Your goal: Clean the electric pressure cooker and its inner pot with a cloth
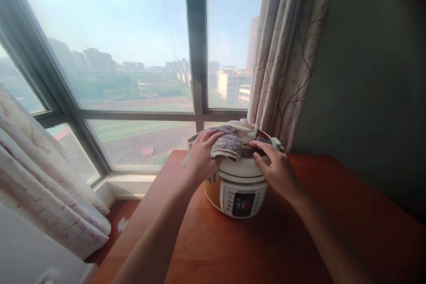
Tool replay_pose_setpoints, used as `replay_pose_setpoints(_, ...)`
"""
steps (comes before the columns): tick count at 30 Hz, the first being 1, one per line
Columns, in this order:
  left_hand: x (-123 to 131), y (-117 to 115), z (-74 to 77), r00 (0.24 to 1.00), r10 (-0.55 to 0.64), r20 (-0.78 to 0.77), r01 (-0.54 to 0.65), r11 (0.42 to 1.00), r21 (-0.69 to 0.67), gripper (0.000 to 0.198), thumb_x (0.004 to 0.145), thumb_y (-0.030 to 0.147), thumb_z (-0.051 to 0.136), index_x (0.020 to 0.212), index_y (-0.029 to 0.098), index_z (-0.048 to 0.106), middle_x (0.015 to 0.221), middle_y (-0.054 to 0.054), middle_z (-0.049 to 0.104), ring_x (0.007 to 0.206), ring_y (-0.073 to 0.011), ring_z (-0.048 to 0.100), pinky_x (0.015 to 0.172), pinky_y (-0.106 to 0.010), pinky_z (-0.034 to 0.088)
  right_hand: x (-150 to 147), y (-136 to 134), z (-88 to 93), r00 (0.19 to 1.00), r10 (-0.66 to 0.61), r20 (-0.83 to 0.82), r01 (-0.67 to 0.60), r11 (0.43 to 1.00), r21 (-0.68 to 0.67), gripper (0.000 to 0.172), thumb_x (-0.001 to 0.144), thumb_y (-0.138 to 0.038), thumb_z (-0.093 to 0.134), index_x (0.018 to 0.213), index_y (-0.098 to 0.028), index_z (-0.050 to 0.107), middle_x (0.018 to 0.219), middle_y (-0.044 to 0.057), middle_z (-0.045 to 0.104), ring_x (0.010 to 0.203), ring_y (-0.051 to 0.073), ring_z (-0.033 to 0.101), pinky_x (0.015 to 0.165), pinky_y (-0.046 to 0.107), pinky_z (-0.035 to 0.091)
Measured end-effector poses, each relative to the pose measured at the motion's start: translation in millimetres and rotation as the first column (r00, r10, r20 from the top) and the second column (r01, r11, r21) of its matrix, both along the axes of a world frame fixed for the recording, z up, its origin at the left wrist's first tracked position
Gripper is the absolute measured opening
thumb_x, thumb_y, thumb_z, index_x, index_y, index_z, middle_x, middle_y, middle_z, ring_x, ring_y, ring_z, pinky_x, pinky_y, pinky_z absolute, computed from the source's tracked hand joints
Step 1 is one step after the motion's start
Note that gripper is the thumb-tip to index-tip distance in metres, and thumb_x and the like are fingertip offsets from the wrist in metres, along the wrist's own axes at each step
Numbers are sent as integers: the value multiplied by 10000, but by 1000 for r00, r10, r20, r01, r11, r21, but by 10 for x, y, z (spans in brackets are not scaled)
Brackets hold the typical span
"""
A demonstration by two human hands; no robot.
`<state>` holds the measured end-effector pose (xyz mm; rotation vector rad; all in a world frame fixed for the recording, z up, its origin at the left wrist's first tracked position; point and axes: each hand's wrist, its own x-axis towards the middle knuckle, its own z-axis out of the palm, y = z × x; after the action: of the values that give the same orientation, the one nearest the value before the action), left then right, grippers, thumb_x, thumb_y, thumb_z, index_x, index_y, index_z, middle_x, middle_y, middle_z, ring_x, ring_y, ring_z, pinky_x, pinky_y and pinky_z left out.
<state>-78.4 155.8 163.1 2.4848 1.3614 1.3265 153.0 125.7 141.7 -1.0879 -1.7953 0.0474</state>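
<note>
An electric pressure cooker [244,173] stands upright on the wooden table, its lid on and its control panel facing me. My left hand [207,153] is closed around a grey cloth [228,141] and presses it on the left side of the lid. Part of the cloth hangs down the cooker's left side. My right hand [273,164] rests on the lid's right front edge with fingers stretched out and nothing in it. Between the two hands, towards the back, is the beige lid handle [244,131].
The reddish-brown table [199,248] extends to both sides of the cooker. Behind it are a large window [133,53] and a patterned curtain [286,53]. Another curtain [40,173] hangs at the left, near a white surface [29,248]. A dark wall is at the right.
</note>
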Motion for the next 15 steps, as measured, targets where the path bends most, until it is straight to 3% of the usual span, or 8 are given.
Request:
replay_pose_setpoints(4, -85, 421, 129, 987, -129, 96, 135, 989, -65, 386, 834, 245, 520, 1171, 199, 702, 1217, -74, 700, 1160, -268, 608, 1026, -395, 466, -1, -5, 0, 1000, 3, -5, -3, 1000, 9, 314, 923, -277, 511, 1197, -218, 652, 1214, 85, 697, 1171, 250, 624, 1052, 435, 469)
replay_pose_setpoints(7, -156, 677, 118, 975, -131, 181, 155, 980, -126, 376, 849, 275, 514, 1156, 205, 721, 1211, -64, 717, 1155, -276, 619, 1016, -387, 468, -4, -12, 8, 1000, 14, -15, -14, 1000, -1, 311, 923, -279, 511, 1190, -211, 654, 1212, 89, 696, 1169, 248, 622, 1050, 427, 468)
replay_pose_setpoints(11, -275, 915, 30, 938, -80, 337, 169, 954, -246, 417, 810, 331, 584, 1186, 209, 716, 1225, -54, 718, 1161, -296, 621, 1031, -382, 458, 5, -27, 40, 1000, 24, -14, -24, 1000, -12, 312, 922, -280, 515, 1191, -208, 655, 1218, 88, 692, 1167, 246, 621, 1055, 425, 464)
replay_pose_setpoints(15, -395, 1028, -111, 896, 42, 442, 101, 950, -294, 398, 734, 365, 676, 1086, 191, 741, 1129, -84, 745, 1112, -322, 638, 982, -388, 481, 11, -37, 74, 999, 31, -26, -33, 998, -45, 311, 912, -282, 529, 1190, -223, 656, 1216, 80, 697, 1165, 248, 625, 1065, 433, 459)
